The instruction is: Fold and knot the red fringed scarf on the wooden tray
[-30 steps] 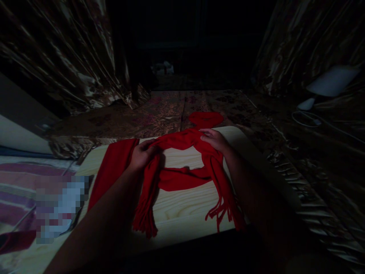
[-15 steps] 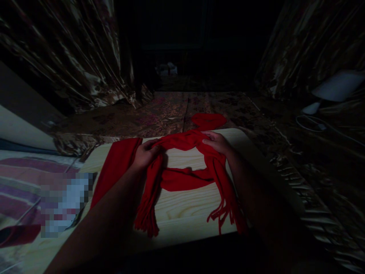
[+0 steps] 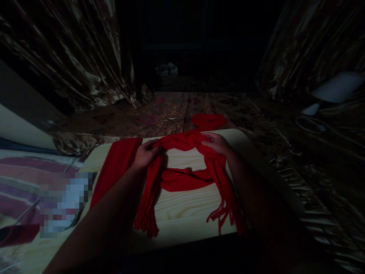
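A red fringed scarf (image 3: 184, 140) lies in a loop on the pale wooden table (image 3: 182, 209), with its two tasselled ends hanging toward me. My left hand (image 3: 146, 153) is closed on the loop's far left corner. On the far right corner, my right hand (image 3: 215, 142) grips the cloth between thumb and fingers. Another strip of red cloth (image 3: 186, 180) crosses the near side of the loop; whether it is the same scarf I cannot tell. Left of my left hand lies a folded red cloth (image 3: 116, 167), partly hidden by my forearm.
Beyond the table's far edge, a red knitted-looking piece (image 3: 209, 121) rests on a patterned cover (image 3: 165, 110). A white lamp (image 3: 338, 89) with a coiled cable stands at right. At left are a blurred-out item (image 3: 67, 201) and a striped cloth (image 3: 19, 175). Curtains (image 3: 85, 57) hang behind.
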`<state>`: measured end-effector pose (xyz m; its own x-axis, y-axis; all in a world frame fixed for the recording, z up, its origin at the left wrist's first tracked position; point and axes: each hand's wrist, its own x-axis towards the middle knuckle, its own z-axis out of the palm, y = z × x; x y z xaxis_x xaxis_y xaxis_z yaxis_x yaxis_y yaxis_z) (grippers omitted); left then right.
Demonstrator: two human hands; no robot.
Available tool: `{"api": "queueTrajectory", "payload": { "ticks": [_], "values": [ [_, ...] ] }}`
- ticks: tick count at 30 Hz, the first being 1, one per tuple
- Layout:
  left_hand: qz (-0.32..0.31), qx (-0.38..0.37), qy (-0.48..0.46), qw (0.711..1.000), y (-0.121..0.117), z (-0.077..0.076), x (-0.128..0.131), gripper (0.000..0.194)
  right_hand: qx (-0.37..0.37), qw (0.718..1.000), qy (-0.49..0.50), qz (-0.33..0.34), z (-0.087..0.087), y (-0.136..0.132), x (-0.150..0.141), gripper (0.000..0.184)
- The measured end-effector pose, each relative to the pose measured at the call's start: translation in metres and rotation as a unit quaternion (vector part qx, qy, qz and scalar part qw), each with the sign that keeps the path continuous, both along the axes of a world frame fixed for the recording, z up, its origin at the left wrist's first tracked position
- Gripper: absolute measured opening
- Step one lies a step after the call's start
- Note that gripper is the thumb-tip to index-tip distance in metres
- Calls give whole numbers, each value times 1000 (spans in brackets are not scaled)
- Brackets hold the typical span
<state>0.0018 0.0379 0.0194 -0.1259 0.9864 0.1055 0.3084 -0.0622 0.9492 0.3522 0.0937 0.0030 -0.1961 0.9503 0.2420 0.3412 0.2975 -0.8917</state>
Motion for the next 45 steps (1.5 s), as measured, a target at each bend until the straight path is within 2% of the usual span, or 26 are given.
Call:
{"api": "queueTrajectory", "payload": {
  "ticks": [6,13,18,22,27,34,39,42,45],
  "values": [
    [-7,-2,25,1000,1,-2,-1,67,-17,1000,-12,-6,-4,3,1,46],
    [-8,-5,42,999,-1,4,2,69,-21,1000,-17,-8,0,0,0,45],
    [-34,0,84,996,3,-1,-1,75,-18,999,-32,-12,2,-3,-3,46],
    [-43,18,139,989,6,-2,-2,69,0,999,-46,6,4,-5,-4,54],
    [-62,39,182,981,6,-1,-2,57,32,992,-120,16,7,-6,-4,57],
    [-44,60,226,971,11,-9,-4,51,78,974,-211,9,2,1,-3,37],
    [-28,51,248,967,11,-8,-3,47,105,966,-236,15,1,4,-4,23],
    [-3,37,260,965,11,-7,-3,39,92,968,-233,14,3,3,-4,18],
    [5,17,218,976,11,-8,-4,33,35,983,-180,12,5,2,-2,18]
  ]
}}
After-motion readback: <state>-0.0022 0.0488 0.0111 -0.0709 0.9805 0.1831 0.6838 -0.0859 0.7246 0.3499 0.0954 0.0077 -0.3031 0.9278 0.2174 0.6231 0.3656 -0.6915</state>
